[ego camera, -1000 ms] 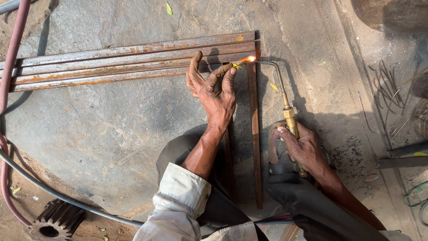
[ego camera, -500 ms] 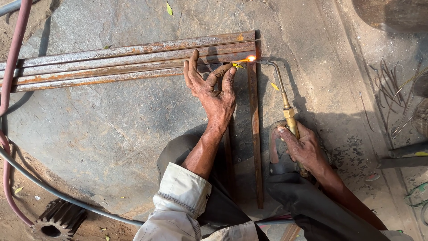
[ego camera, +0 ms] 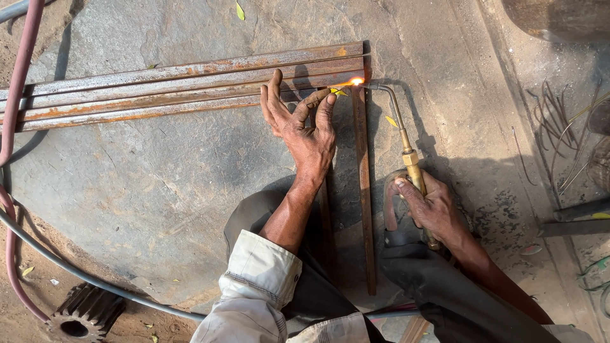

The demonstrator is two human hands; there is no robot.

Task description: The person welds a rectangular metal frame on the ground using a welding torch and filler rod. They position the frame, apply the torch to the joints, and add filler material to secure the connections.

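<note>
Left hand: the left hand is pressing down with fingers spread apart, feeding a thin filler rod.
Right hand: the right hand is gripping, fingers clamped, a brass gas torch.
Work: rusty steel angle bars are lying on the stone slab floor, flame at their corner.
Handling: likely heavy, stiff, hot near the joint; safer grasped far from it.

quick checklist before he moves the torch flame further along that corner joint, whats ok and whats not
1. Flame on the corner joint: ok.
2. Right hand gripping the brass torch: ok.
3. Left hand bare, fingers close to the flame: not ok.
4. Upright bar meeting the long rusty bars: ok.
5. Hoses away from the flame: ok.
6. Joint fused: cannot tell.
</note>
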